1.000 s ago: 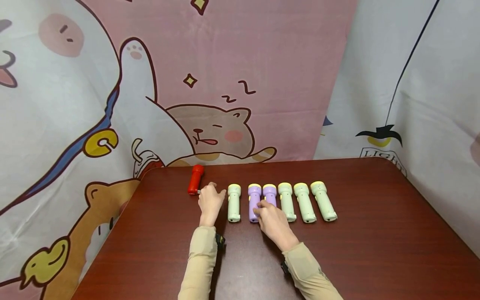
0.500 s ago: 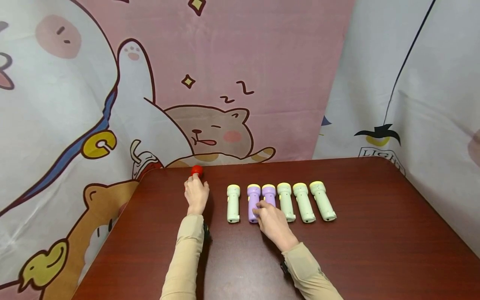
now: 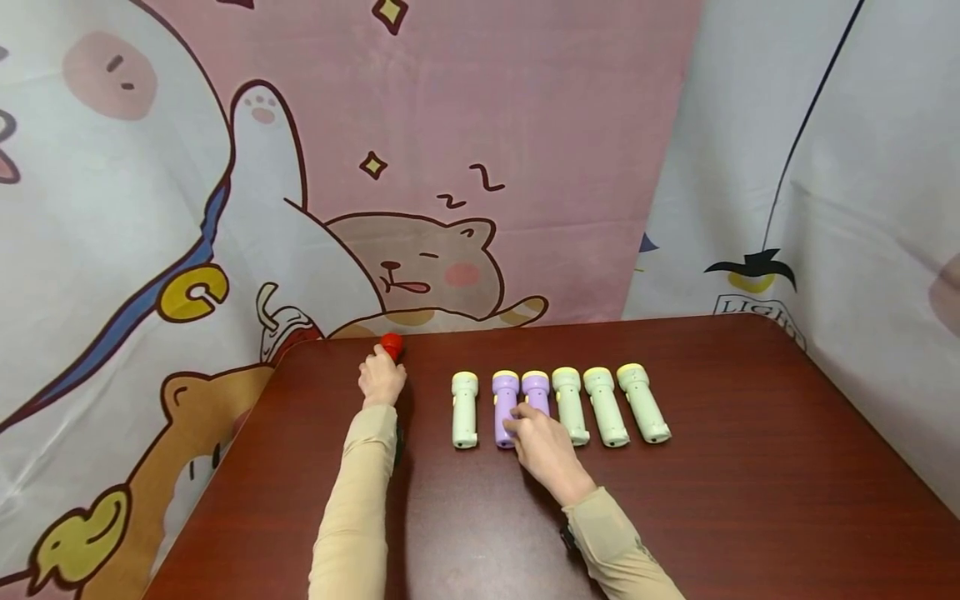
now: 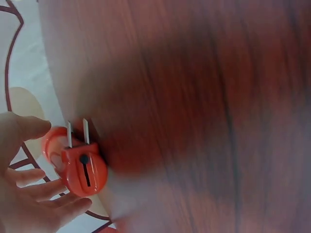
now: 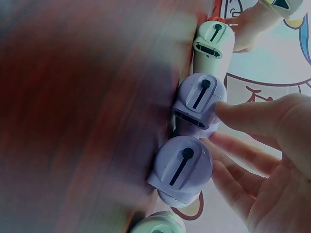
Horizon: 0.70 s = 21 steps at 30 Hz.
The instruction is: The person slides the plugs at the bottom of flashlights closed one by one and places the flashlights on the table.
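Note:
At the table's far left lies a red flashlight (image 4: 90, 170) with two metal plug prongs sticking out of its end. My left hand (image 3: 382, 377) is over it; in the left wrist view thumb and fingers are spread around it, and whether they press on it is unclear. My right hand (image 3: 546, 442) rests on the pair of purple flashlights, its thumb touching the left purple flashlight (image 5: 199, 94). Its fairly straight fingers reach the gap between that one and the right purple flashlight (image 5: 182, 162). Part of the right purple flashlight is hidden under the hand in the head view.
A pale green flashlight (image 3: 465, 410) lies left of the purple pair. Several more lie to the right, the outermost green flashlight (image 3: 643, 403) slanting. All are on a dark brown table (image 3: 480, 533). Behind its far edge hangs a cartoon-printed cloth (image 3: 570, 167).
My left hand has moved left from beside the left green flashlight to over the red flashlight, then slightly forward. The right hand stays on the purple flashlights. The head view shifts slightly.

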Each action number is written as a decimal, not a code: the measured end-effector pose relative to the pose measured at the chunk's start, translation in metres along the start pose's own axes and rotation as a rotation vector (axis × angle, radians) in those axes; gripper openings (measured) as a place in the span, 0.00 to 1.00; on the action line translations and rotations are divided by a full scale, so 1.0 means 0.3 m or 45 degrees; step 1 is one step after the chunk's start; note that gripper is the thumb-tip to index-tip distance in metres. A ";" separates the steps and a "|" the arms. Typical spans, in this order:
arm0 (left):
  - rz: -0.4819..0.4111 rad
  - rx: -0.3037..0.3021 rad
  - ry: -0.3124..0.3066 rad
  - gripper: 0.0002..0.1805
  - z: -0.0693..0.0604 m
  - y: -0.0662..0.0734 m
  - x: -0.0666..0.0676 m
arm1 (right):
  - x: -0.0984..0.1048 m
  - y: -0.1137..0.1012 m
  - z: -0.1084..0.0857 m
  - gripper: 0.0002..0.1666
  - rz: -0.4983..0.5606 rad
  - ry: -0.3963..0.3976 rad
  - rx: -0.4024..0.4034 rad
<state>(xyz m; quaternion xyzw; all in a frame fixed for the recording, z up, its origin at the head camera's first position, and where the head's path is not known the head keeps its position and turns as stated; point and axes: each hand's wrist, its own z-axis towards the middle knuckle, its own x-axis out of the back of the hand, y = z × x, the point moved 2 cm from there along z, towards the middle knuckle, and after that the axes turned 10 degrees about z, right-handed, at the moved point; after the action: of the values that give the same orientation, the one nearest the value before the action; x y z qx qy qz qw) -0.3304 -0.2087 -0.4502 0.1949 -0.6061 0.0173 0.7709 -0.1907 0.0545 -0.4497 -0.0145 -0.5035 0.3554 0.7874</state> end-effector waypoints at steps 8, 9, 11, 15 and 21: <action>0.084 0.008 -0.141 0.23 0.034 -0.021 -0.026 | -0.006 0.003 -0.004 0.09 -0.013 -0.011 -0.003; 0.090 0.001 -0.141 0.23 0.035 -0.021 -0.026 | -0.006 0.003 -0.005 0.09 -0.013 -0.013 -0.005; 0.103 -0.012 -0.140 0.22 0.038 -0.018 -0.024 | -0.006 0.003 -0.005 0.09 -0.012 -0.014 -0.009; 0.133 -0.020 -0.135 0.21 0.044 -0.015 -0.014 | -0.003 0.001 -0.004 0.10 -0.014 -0.015 -0.014; 0.123 0.005 -0.154 0.21 0.052 -0.020 -0.005 | 0.001 0.000 -0.002 0.09 -0.012 -0.006 -0.009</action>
<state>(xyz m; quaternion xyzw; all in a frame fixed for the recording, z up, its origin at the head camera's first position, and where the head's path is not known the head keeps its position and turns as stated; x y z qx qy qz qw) -0.3436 -0.2189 -0.4502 0.1675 -0.6603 0.0439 0.7307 -0.1901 0.0548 -0.4498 -0.0141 -0.5064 0.3502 0.7878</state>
